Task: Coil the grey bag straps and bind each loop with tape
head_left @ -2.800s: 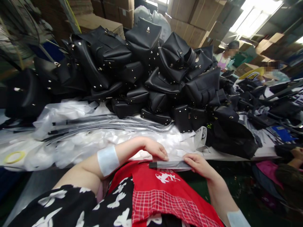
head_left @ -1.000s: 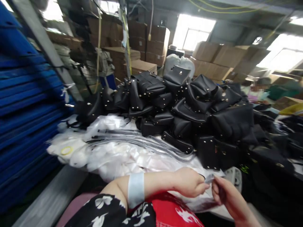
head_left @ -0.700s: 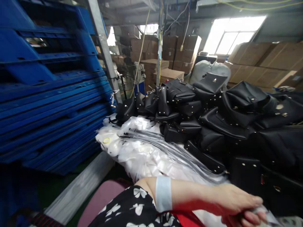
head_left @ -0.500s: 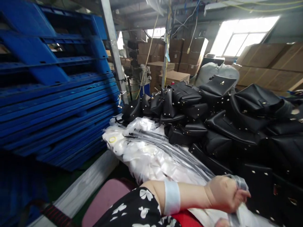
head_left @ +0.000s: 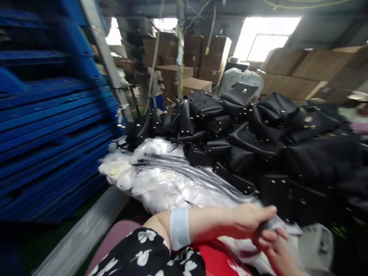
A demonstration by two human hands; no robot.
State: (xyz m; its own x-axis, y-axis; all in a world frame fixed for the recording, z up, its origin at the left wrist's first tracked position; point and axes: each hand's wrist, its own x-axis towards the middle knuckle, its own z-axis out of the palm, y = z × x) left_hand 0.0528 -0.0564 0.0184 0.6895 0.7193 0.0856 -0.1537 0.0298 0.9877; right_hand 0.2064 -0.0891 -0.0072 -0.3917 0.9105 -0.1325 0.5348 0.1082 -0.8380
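Note:
My left hand (head_left: 251, 218) reaches in from the left, its fingers closed round a dark strip in clear plastic (head_left: 268, 224) that looks like a wrapped strap. Just below it, my right hand (head_left: 276, 247) curls its fingers against the same strip; motion smears the details. Long dark straps in clear sleeves (head_left: 184, 170) lie lengthwise beyond my forearm. Crumpled white wrapping (head_left: 172, 188) is heaped beside them. Behind these rises a pile of black bags (head_left: 247, 142) with small metal studs. A whitish plastic bag (head_left: 316, 245) sits right of my hands.
Stacked blue pallets (head_left: 57, 153) fill the left side, beside a slanting metal post (head_left: 105, 57). A pink seat (head_left: 112, 237) is near my arm. Cardboard boxes (head_left: 301, 69) stand at the back. Another person (head_left: 359, 119) is partly visible at the right edge.
The view has swung right, so the scene has shifted left. My right hand has come up into view and meets my left hand at the wrapped strap.

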